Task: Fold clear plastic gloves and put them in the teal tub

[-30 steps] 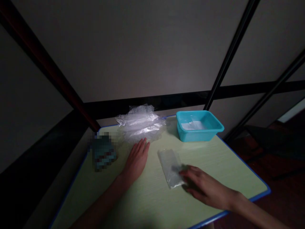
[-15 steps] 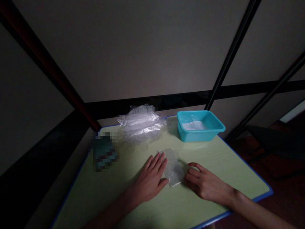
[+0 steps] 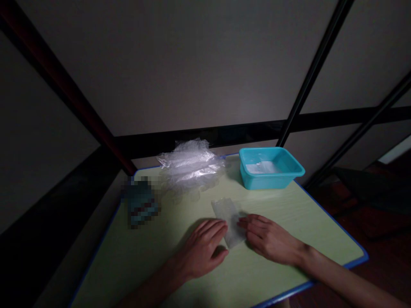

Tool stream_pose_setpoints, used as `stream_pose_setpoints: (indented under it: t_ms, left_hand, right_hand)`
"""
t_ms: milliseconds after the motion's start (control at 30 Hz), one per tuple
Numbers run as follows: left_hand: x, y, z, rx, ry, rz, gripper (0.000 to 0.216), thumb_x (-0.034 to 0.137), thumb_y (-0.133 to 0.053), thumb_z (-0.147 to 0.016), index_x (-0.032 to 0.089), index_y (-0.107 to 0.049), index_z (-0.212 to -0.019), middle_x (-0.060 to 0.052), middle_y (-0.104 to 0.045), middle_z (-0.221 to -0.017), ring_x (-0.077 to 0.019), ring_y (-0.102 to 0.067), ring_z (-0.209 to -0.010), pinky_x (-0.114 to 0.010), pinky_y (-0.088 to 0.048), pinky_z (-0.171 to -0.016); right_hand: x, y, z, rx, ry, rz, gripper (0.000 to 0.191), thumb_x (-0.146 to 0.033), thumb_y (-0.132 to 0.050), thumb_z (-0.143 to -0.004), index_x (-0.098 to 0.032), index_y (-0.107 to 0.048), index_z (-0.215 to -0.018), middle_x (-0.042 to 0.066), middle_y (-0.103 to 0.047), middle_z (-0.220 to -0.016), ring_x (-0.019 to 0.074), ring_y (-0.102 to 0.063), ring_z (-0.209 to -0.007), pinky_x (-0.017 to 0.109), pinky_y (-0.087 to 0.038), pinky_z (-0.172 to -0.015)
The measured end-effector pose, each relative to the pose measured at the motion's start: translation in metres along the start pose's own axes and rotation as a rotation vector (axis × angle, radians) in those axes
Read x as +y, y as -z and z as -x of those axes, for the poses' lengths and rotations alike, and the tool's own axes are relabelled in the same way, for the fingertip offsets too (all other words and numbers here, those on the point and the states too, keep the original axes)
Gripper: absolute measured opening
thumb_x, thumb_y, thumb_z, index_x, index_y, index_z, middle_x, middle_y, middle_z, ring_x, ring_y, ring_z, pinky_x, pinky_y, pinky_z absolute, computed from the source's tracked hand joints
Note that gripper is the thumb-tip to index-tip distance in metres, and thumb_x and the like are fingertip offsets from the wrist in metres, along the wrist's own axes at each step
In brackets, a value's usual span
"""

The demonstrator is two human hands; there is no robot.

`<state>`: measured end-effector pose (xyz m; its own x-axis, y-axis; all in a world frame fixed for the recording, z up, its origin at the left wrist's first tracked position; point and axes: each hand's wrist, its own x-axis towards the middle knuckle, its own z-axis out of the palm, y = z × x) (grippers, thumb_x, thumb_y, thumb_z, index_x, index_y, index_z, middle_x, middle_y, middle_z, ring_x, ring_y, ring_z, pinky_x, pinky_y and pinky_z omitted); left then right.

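A small clear plastic bag (image 3: 228, 214) lies flat on the table in front of me. At its left edge, the bent fingertips of my left hand (image 3: 201, 248) rest on it, the thumb held apart. My right hand (image 3: 269, 237) reaches in from the other side. Its fingertips lie on the bag's right part, some fingers stretched and others bent, and I see nothing gripped in them. Behind the bag is a loose pile of clear plastic bags (image 3: 192, 167), shiny and crumpled.
A turquoise plastic basin (image 3: 269, 182) with white sheets (image 3: 263, 167) inside stands at the back right. A blurred-out dark green item (image 3: 141, 203) is at the left edge. The pale green table (image 3: 272, 282) has a blue rim and meets a panelled wall (image 3: 205, 77).
My left hand has drawn back slightly and bent its fingers, which were flat on the bag. My right hand has shifted left, its fingers now reaching onto the bag.
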<state>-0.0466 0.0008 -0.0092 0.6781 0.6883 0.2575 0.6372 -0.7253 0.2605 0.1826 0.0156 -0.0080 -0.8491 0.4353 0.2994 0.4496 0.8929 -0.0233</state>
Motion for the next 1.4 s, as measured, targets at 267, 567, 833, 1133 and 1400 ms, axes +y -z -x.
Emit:
stream_pose_setpoints:
  t_ms: [267,567,833,1133,1400]
  left_hand:
    - [-0.002,-0.013,-0.008,0.173,0.138,0.125,0.021,0.019,-0.055,-0.075,0.019,-0.06,-0.095,-0.003,-0.066,-0.096,-0.0178,-0.06,-0.087,-0.031,-0.049,-0.08]
    - [-0.001,-0.002,0.0,-0.072,-0.006,-0.095,0.037,0.029,-0.049,-0.08,0.018,-0.05,-0.116,-0.009,-0.05,-0.125,-0.0249,-0.045,-0.114,-0.039,-0.04,-0.093]
    - [0.007,0.005,-0.002,-0.245,-0.135,-0.123,0.065,0.042,-0.052,-0.078,0.02,-0.025,-0.133,-0.006,-0.018,-0.144,-0.0235,-0.013,-0.131,-0.041,-0.015,-0.106]
    - [0.004,-0.002,-0.006,-0.294,-0.125,-0.107,0.074,0.043,-0.053,-0.078,0.018,-0.015,-0.137,-0.006,-0.012,-0.145,-0.0216,-0.009,-0.132,-0.036,-0.012,-0.107]
    - [0.008,-0.003,-0.009,-0.284,-0.108,-0.111,0.074,0.043,-0.055,-0.077,0.024,-0.017,-0.136,-0.004,-0.011,-0.145,-0.0233,-0.008,-0.132,-0.04,-0.013,-0.106]
  right_hand:
    - [0.011,0.017,-0.016,-0.116,-0.285,-0.373,0.015,-0.014,-0.03,-0.088,-0.016,-0.044,-0.091,0.007,-0.061,-0.084,0.0148,-0.056,-0.068,0.028,-0.046,-0.062]
    - [0.025,0.013,0.006,-0.072,0.079,-0.175,0.017,-0.017,-0.04,-0.087,-0.014,-0.053,-0.098,0.01,-0.056,-0.11,0.0184,-0.048,-0.103,0.033,-0.04,-0.085]
    - [0.019,0.006,0.026,-0.042,0.036,-0.089,0.019,-0.021,-0.041,-0.088,-0.015,-0.059,-0.088,0.006,-0.057,-0.081,0.0156,-0.049,-0.075,0.029,-0.04,-0.066]
    - [0.015,0.002,0.027,-0.089,0.012,0.007,0.031,-0.033,-0.04,-0.088,-0.016,-0.054,-0.11,0.004,-0.053,-0.077,0.0172,-0.047,-0.073,0.031,-0.036,-0.065]
    - [0.015,0.003,0.025,-0.143,-0.029,-0.023,0.031,-0.033,-0.041,-0.088,-0.016,-0.054,-0.11,0.004,-0.052,-0.079,0.0175,-0.046,-0.076,0.032,-0.035,-0.069]
